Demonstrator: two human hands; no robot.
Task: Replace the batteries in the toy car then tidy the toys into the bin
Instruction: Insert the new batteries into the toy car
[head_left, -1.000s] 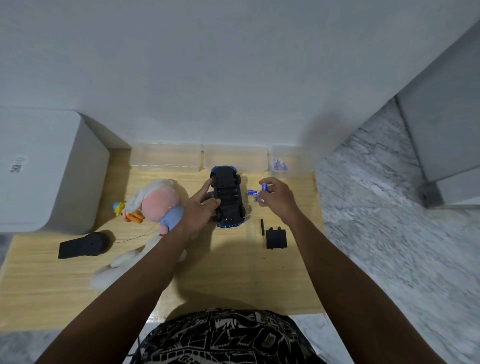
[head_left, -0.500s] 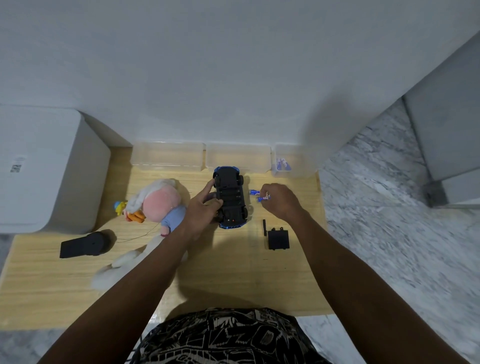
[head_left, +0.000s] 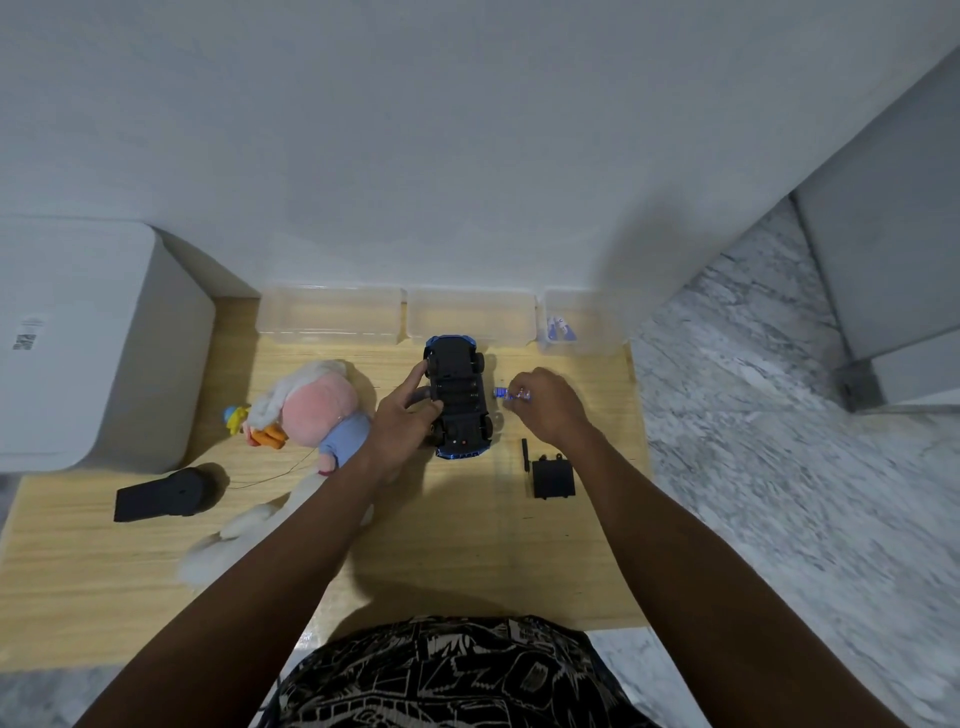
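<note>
Head view: person at a wooden surface (head_left: 467, 561).
Toy car (head_left: 458, 396): upside down, between both hands.
Left hand (head_left: 404, 422): fingers curled on the car's side, gripping it.
Right hand (head_left: 545, 406): pinching blue batteries (head_left: 511, 394) just right of the car.
Battery cover (head_left: 553, 477): black, near the right wrist.
Plush toy (head_left: 306, 410): left of the left hand.

right hand (head_left: 545, 410) drawn slightly back, gathering blue batteries (head_left: 511, 395)
</note>
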